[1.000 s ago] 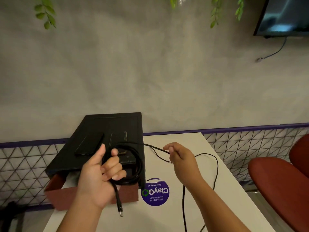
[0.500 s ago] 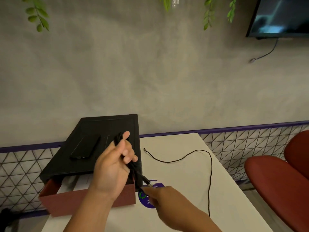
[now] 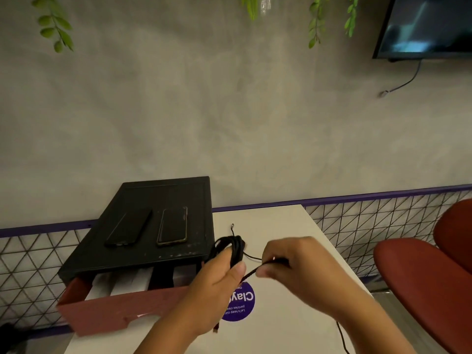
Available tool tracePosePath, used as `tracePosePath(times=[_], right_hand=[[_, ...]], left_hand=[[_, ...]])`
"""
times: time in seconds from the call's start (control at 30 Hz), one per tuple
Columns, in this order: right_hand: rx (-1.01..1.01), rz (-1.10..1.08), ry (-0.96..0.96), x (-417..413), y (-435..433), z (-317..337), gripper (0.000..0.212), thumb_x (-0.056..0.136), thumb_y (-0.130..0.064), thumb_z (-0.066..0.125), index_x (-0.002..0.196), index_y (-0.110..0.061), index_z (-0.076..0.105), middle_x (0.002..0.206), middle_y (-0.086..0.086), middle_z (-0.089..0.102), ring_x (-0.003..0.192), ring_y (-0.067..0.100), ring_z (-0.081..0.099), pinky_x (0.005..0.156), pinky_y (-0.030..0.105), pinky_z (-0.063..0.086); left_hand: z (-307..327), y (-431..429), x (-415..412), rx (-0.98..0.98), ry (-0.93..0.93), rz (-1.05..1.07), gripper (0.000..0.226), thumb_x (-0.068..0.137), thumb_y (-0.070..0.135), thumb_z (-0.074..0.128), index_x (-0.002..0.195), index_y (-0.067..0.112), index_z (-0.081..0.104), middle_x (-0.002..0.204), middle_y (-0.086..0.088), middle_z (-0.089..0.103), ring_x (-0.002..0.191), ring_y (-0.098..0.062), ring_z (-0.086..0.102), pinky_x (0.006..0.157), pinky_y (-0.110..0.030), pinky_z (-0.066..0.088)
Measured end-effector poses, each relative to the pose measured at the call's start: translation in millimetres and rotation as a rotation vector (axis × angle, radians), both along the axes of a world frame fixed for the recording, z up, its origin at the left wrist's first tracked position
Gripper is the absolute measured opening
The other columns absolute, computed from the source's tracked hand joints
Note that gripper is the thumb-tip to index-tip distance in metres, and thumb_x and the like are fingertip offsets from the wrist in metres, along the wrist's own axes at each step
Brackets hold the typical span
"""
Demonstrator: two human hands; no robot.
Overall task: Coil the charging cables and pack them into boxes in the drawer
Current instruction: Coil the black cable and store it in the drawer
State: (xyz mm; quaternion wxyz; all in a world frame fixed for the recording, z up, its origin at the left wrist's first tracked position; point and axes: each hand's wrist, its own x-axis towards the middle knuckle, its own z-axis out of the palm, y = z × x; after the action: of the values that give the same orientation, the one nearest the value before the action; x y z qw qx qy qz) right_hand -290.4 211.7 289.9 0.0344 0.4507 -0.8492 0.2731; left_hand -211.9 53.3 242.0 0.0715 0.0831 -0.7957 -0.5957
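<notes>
A black charging cable (image 3: 231, 247) is bunched into a coil that my left hand (image 3: 217, 279) grips above the white table (image 3: 293, 335). My right hand (image 3: 293, 272) pinches a loose strand of the same cable just right of the coil. A second thin cable (image 3: 251, 256) lies on the table behind the hands, its small plug end (image 3: 232, 225) pointing to the wall. The red drawer (image 3: 107, 310) stands pulled out of the black cabinet (image 3: 143, 254) at the left, with white boxes (image 3: 132, 282) inside it.
Two dark phones (image 3: 129, 229) (image 3: 172, 226) lie on top of the cabinet. A round purple sticker (image 3: 242, 302) sits on the table under my hands. Red chairs (image 3: 424, 284) stand at the right. A wire mesh fence (image 3: 357, 218) runs behind the table.
My left hand with the coil has moved right, off the cabinet top. My right hand has come up from the sticker to pinch a strand beside the coil. Both phones now show.
</notes>
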Motion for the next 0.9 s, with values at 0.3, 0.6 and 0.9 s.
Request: tracePosePath(times=[0.3, 0.6, 0.9], right_hand=[[-0.508, 0.005, -0.06, -18, -24, -32, 0.068, 0.083, -0.075, 0.02, 0.108, -0.031, 0.066, 0.083, -0.026, 0.051, 0.083, -0.005, 0.053, 0.069, 0.006, 0.039], [-0.734, 0.1, -0.298, 5, -47, -38, 0.058, 0.08, -0.076, 0.027, 0.093, -0.031, 0.061, 0.079, -0.014, 0.063, 0.071, 0.002, 0.058, 0.059, 0.011, 0.042], [-0.576, 0.202, -0.46, -8, -38, -24, 0.017, 0.087, -0.043, 0.046, 0.085, -0.033, 0.06, 0.054, -0.021, 0.055, 0.049, 0.0, 0.049, 0.048, 0.009, 0.036]], left_hand=[[23, 8, 7, 0.734, 0.05, -0.16, 0.034, 0.068, 0.042, 0.066, 0.063, 0.009, 0.058, 0.04, 0.004, 0.024, 0.033, -0.008, 0.02, 0.038, -0.021, 0.025], [22, 10, 5, 0.912, 0.094, -0.046, 0.044, 0.064, 0.044, 0.072, 0.05, 0.011, 0.045, 0.04, 0.001, 0.029, 0.032, -0.009, 0.028, 0.038, -0.024, 0.036], [23, -11, 3, 1.219, 0.232, -0.208, 0.034, 0.066, 0.037, 0.082, 0.07, 0.007, 0.065, 0.04, 0.006, 0.025, 0.029, -0.006, 0.024, 0.032, -0.019, 0.033]])
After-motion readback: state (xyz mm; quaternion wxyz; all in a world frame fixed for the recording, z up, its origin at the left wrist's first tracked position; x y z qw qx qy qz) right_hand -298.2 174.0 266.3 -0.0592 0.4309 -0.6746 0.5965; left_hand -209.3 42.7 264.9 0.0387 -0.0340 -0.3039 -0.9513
